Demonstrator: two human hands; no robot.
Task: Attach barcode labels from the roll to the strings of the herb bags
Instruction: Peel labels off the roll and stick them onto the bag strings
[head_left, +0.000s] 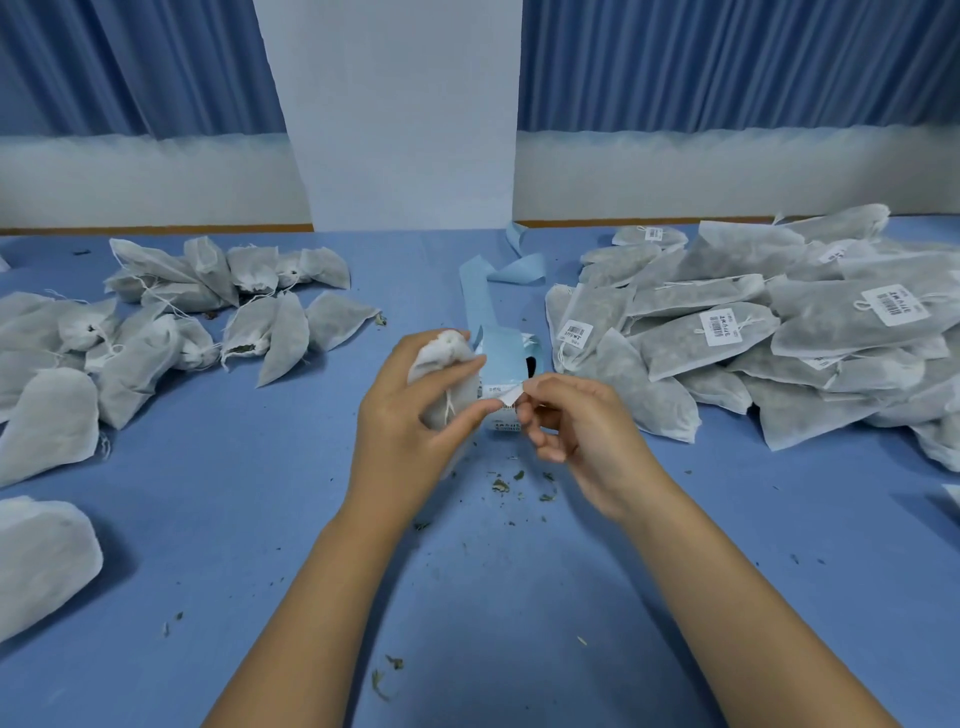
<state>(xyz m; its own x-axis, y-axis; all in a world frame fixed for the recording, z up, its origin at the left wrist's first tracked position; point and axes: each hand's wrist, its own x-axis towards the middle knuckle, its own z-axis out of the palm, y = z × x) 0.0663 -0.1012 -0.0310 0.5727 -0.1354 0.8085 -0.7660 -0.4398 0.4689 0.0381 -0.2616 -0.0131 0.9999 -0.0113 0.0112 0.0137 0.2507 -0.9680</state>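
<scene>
The left hand (410, 415) grips 1 herb bag (447, 364), its string (448, 404) hanging against the palm. The right hand (582, 431) pinches a white label (506, 397) at the roll (506, 353) just beyond both hands. Labelled bags (753, 332) are heaped right of the hands, unlabelled bags (208, 312) left, on the blue surface (260, 519).

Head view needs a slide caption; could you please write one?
Left hand holds a herb bag while right hand pinches a label at the roll.
</scene>
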